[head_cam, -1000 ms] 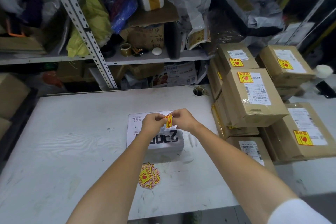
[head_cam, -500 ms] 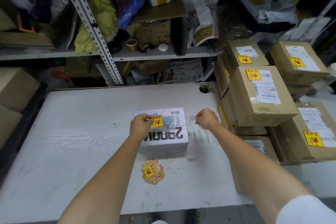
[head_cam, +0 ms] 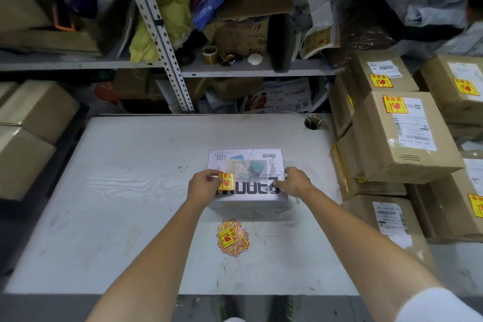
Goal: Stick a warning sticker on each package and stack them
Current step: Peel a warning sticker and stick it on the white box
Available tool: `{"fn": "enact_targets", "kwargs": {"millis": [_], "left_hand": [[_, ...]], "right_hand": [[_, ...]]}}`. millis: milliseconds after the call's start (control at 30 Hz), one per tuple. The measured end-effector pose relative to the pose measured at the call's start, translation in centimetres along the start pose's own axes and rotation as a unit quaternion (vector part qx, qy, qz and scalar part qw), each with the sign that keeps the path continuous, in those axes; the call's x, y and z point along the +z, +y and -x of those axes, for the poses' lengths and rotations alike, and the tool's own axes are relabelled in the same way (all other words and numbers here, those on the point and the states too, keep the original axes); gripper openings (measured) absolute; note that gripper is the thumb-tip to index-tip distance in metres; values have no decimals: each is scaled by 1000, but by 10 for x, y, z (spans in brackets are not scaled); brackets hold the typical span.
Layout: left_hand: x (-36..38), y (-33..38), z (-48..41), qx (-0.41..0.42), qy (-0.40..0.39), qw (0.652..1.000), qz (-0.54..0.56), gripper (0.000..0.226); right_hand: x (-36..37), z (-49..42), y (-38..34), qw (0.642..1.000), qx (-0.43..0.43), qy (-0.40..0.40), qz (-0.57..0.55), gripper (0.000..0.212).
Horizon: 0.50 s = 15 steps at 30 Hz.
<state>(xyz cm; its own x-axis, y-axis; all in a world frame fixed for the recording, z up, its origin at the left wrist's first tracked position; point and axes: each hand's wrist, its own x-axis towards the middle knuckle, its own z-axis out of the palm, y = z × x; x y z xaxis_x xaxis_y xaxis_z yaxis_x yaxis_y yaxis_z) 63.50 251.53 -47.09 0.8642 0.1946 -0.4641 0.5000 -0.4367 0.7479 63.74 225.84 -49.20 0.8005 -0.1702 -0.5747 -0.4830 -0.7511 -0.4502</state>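
Observation:
A white printed box (head_cam: 251,165) lies flat in the middle of the white table (head_cam: 117,191). My left hand (head_cam: 202,187) pinches a yellow and red warning sticker (head_cam: 226,182) and holds it down on the box's near left corner. My right hand (head_cam: 295,181) rests on the near right part of the box top, fingertips touching the lid. A loose pile of the same stickers (head_cam: 232,236) lies on the table just in front of the box.
Brown cartons (head_cam: 402,138) with stickers on them are stacked along the table's right side. More plain cartons (head_cam: 31,123) sit off the left edge. A cluttered metal shelf (head_cam: 235,68) stands behind the table, with a cable hole (head_cam: 312,123) at the back right.
The sticker went from between both hands down onto the box's near left corner, still in my left hand. My right hand let go, swung right, then came back onto the box.

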Motion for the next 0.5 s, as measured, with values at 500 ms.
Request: {"fn": "enact_targets", "kwargs": {"millis": [500], "left_hand": [[-15,-15,-9,-17,9,1000,21,23]], "right_hand": [[4,-5,-1,999,10,-2,-42,41]]}}
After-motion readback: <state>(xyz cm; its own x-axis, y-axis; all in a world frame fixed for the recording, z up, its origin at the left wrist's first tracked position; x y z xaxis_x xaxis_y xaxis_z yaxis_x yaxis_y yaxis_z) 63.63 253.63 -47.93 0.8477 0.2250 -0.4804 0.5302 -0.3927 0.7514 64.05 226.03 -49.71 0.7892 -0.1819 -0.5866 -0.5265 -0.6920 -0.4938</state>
